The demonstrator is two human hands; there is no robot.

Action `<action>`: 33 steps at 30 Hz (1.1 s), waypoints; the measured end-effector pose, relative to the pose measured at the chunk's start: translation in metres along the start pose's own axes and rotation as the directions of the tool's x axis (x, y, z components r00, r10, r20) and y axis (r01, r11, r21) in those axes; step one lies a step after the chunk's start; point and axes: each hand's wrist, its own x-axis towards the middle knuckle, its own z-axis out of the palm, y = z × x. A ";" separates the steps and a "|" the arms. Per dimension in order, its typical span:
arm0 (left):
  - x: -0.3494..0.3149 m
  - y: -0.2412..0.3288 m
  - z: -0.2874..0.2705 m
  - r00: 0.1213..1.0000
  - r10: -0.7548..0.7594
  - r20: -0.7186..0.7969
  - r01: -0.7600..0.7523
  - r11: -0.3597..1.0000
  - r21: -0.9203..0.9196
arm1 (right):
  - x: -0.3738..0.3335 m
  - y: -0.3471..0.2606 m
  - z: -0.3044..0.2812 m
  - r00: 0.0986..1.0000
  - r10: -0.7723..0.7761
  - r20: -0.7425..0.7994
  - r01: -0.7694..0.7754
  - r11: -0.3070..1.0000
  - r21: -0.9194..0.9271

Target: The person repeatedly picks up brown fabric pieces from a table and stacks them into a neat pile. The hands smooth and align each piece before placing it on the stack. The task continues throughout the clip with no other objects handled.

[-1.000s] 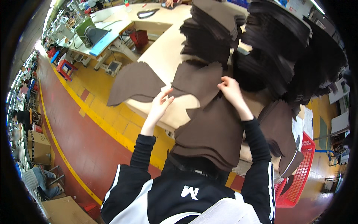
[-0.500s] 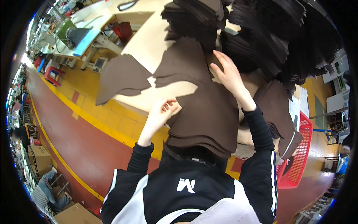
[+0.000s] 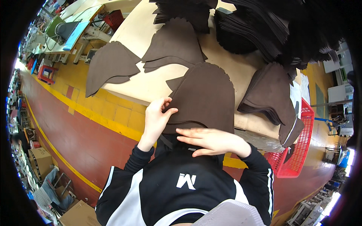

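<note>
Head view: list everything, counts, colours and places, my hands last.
Front stack of flat pieces: one, brown, table's near edge
Left stacks: two, brown, table's left half
Right stack: one, brown, table's right
Tall stacks: several, dark, far end
Table: one, cream, centre
Basket: one, red, right
Stool: one, red, left
Boxes: at least two, tan, lower left
Machine: one, green, upper left
Floor: one, red and yellow, left
Background: too small to count
Left hand: one, bare, at front stack's left edge
Right hand: one, bare, at front stack's lower edge
</note>
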 end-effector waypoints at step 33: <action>0.020 -0.012 -0.017 0.879 -0.348 0.328 0.477 0.678 -0.559 | 0.018 0.104 -0.121 0.740 0.304 -0.600 -0.647 0.565 -0.512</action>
